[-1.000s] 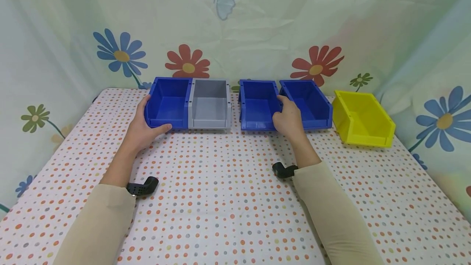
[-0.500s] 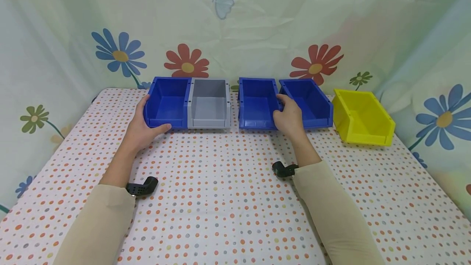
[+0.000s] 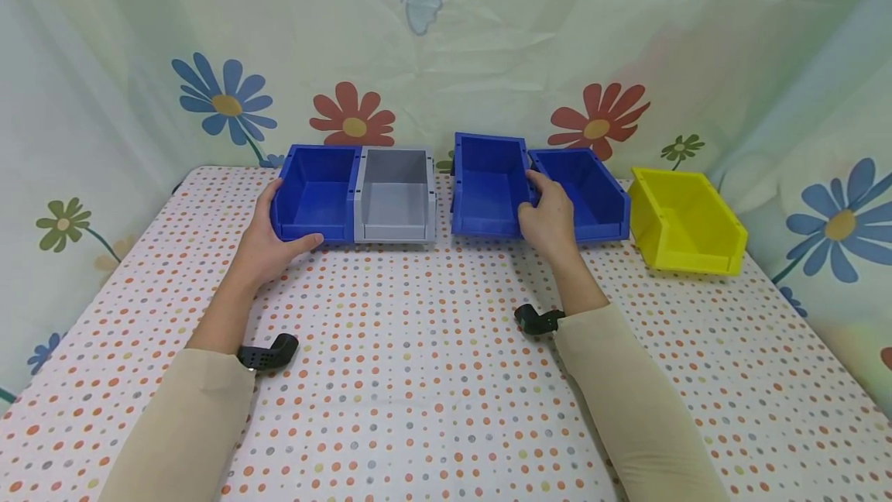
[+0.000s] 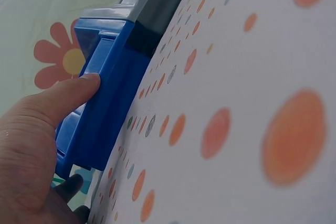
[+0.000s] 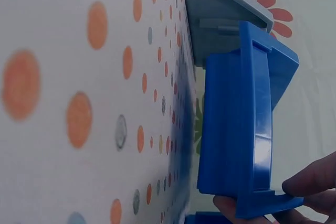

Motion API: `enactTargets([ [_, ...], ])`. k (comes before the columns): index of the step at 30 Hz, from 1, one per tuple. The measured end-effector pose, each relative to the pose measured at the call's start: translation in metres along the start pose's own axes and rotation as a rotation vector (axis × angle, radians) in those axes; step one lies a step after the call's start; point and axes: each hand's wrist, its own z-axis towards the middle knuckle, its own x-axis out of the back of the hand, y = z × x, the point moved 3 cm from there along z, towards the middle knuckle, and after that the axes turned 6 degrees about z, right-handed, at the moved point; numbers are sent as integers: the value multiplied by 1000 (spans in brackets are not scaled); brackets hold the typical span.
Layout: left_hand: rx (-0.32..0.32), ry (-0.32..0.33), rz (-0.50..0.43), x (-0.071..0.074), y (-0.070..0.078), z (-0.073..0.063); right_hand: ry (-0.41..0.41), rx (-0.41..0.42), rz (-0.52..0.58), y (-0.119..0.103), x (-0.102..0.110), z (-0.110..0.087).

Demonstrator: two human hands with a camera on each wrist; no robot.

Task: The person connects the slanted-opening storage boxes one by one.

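A blue storage bin (image 3: 317, 204) stands at the left end of a row, side against side with a grey bin (image 3: 396, 208). My left hand (image 3: 268, 242) holds that blue bin, fingers along its left wall and thumb (image 4: 84, 85) over the front lip. Right of the grey bin, across a gap, a second blue bin (image 3: 485, 196) is raised off the cloth, a shadow under it in the right wrist view. My right hand (image 3: 549, 223) pinches its right wall near the front, thumb inside and fingers outside. All three bins are open-topped; nothing shows inside them.
Just right of my right hand sits a third blue bin (image 3: 588, 196), close beside the raised one. A yellow bin (image 3: 686, 231) stands angled at the far right. Dotted cloth (image 3: 418, 378) covers the table, and a flowered curtain (image 3: 481, 60) hangs right behind the row.
The blue bin in my right hand has come up off the cloth, its back edge higher than before. My left hand and the other bins have kept their places.
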Motion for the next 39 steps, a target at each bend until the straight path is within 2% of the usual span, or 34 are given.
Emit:
enactTargets([
  [11,1,-8,-3,0,-1,1,55,-7,54,-8,4,0],
  [20,-20,-3,1,2,2,-1,51,11,74,-13,4,-1],
  [29,-16,-6,-3,3,3,-3,25,25,79,-19,-1,-1],
  [39,-20,-8,-9,2,4,-3,5,47,81,-17,-3,-2],
])
